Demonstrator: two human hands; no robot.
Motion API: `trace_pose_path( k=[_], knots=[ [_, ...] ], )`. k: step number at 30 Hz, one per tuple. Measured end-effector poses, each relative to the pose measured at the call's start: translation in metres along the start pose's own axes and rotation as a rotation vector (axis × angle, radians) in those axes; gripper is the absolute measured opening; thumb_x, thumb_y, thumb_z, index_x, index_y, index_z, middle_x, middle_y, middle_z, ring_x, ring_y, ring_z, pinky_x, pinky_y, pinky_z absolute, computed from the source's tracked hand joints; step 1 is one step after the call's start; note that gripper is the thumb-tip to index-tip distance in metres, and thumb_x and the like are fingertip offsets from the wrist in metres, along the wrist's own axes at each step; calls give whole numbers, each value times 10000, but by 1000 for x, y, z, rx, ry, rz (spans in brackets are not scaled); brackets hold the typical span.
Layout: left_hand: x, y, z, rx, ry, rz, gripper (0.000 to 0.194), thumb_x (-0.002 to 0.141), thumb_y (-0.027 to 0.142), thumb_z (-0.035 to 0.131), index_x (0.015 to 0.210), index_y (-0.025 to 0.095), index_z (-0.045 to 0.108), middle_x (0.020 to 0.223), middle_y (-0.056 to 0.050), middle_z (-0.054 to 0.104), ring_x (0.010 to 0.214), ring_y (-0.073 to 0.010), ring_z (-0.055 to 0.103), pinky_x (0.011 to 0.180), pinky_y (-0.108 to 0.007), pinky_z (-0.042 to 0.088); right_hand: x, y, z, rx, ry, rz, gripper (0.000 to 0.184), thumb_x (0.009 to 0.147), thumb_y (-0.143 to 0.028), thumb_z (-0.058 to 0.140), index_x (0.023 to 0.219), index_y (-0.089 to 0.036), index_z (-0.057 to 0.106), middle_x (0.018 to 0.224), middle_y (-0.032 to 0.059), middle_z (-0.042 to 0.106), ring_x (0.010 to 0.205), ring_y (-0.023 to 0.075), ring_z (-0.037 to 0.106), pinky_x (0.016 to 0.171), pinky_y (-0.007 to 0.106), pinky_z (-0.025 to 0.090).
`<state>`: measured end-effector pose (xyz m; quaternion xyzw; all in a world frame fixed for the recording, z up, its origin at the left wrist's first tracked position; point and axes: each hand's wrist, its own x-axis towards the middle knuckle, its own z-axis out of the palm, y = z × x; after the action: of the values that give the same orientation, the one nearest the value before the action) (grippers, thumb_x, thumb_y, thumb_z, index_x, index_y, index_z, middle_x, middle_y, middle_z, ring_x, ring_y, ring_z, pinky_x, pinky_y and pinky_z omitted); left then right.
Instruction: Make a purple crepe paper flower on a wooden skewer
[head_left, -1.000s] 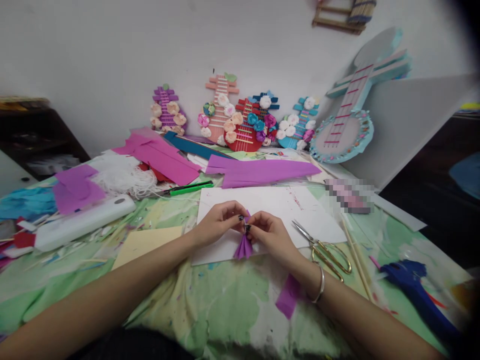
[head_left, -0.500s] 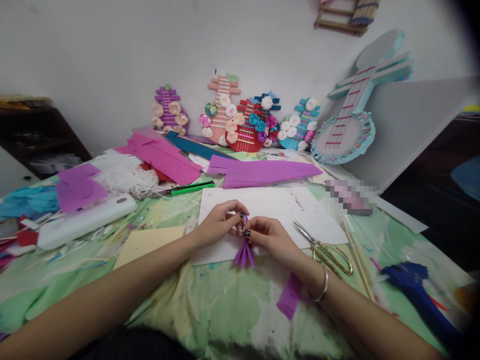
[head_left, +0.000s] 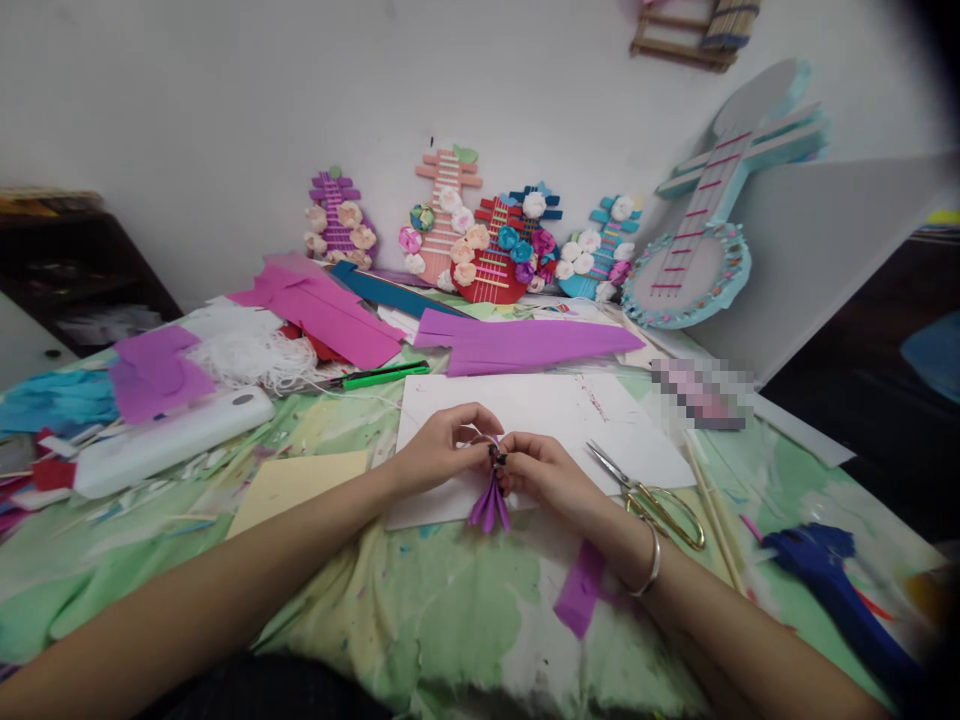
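A folded purple crepe paper piece [head_left: 490, 508] hangs between my hands, its lower end fanned out in pleats. My left hand [head_left: 448, 448] pinches it near the top, fingers curled. On the other side, my right hand [head_left: 536, 466] pinches the same narrow part, and both thumbs meet there. White string seems to loop at the left fingertips; the exact grip on it is hidden by the fingers. Below the hands lies a white board [head_left: 525, 400]. Gold-handled scissors [head_left: 651, 497] rest right of my right hand, and a small purple paper scrap [head_left: 580, 590] lies under my right wrist.
A tangle of white string [head_left: 255, 355] lies at left near a green cutter [head_left: 386, 375]. Purple paper [head_left: 532, 345] and pink paper [head_left: 322, 315] lie behind the board. A blue glue gun [head_left: 832, 585] sits at right. Decorated paper instruments [head_left: 487, 250] lean on the wall.
My fingertips have drawn together, and the left thumb has moved down to meet the right one at the paper's pinched part. The pleated paper stays in nearly the same place.
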<state>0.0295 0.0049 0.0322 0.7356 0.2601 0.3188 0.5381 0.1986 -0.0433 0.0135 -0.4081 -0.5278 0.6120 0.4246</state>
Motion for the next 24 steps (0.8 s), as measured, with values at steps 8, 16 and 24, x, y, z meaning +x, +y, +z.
trace_pose_path(
  k=[8,16,24],
  knots=[
    [1,-7,-1,-44,-90,-9,273,711,208,668,932,127,530,799,-8,549,733,-107,546,705,-271,489,2,1,-6,17,26,-33,119,707,-232,626,730,-148,545,626,-25,561,567,82,514,575,207,399],
    [2,-11,-3,-51,-109,-7,295,689,213,692,930,128,543,822,-28,580,764,-122,565,725,-284,483,2,-1,-10,-34,48,-57,102,643,-145,655,702,-134,573,622,-26,583,564,78,514,571,203,393],
    [1,-7,1,67,-103,52,212,738,187,620,922,123,537,785,-21,571,708,-114,552,681,-264,463,3,3,-14,-43,6,-107,106,654,-134,662,722,-145,581,669,-23,582,603,83,522,597,203,409]
  ],
)
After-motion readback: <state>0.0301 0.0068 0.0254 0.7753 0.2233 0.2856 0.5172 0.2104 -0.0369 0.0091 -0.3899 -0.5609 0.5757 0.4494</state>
